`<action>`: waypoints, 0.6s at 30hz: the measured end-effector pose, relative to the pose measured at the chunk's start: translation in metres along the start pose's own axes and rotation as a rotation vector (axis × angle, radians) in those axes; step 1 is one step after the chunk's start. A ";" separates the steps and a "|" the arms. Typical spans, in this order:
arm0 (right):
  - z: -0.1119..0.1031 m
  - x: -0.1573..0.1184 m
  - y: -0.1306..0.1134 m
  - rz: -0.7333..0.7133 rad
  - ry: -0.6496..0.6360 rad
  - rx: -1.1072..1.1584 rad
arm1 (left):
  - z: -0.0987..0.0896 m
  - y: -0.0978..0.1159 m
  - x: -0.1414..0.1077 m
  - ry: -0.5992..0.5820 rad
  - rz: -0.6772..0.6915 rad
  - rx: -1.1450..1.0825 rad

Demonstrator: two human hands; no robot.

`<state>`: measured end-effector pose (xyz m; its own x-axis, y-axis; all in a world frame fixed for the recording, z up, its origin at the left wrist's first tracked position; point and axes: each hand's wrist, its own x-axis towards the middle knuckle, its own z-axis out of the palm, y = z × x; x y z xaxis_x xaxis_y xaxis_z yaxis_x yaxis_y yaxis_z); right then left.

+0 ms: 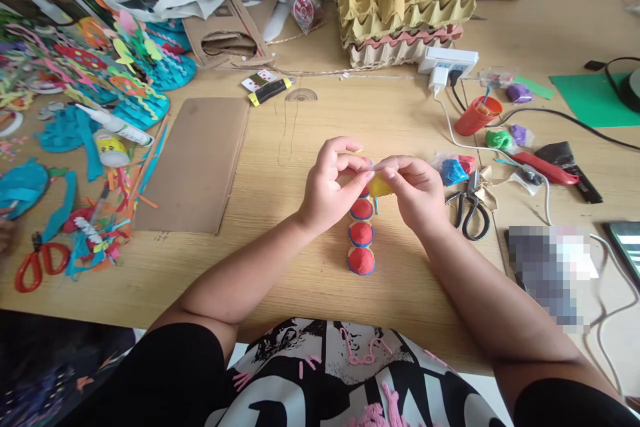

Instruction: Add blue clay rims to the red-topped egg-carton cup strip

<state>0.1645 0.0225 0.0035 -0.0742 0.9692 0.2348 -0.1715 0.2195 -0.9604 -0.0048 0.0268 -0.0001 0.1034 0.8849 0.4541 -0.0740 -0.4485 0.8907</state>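
Note:
My left hand [333, 183] and my right hand [415, 190] meet fingertip to fingertip above the table, both pinched. Something thin and pale lies between them, too small to name. A yellow piece [381, 186] shows just under the fingertips, by my right hand; whether it is held or lies lower I cannot tell. Below my hands runs a row of red domes with blue rims [361, 235], lined up toward me on the wooden table [290, 260]. The far end of the row is partly hidden by my fingers.
Black-handled scissors [470, 208], clay packets [453, 172] and a red cup [479, 115] are at the right, with cables nearby. Left lie a cardboard sheet [193, 163], red scissors [41, 263] and colourful crafts. Egg trays [400, 13] stand at the back. Another person's hand [6, 230] shows far left.

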 end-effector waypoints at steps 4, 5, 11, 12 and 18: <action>-0.003 -0.001 0.004 -0.053 0.030 -0.061 | 0.001 0.001 0.000 0.010 -0.030 -0.004; -0.003 -0.001 0.003 -0.071 0.034 -0.082 | 0.001 0.002 0.000 0.002 -0.046 -0.004; 0.001 -0.001 -0.007 -0.065 0.014 -0.157 | 0.002 0.005 -0.001 -0.002 -0.061 0.032; 0.003 -0.002 -0.008 -0.060 0.013 -0.156 | 0.002 0.004 -0.001 0.004 -0.055 0.035; -0.002 0.002 -0.012 -0.009 0.003 -0.195 | 0.000 0.001 0.002 -0.030 -0.191 -0.094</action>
<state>0.1682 0.0218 0.0156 -0.0705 0.9673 0.2437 0.0215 0.2458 -0.9691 -0.0045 0.0283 0.0020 0.1537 0.9480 0.2786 -0.1426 -0.2577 0.9556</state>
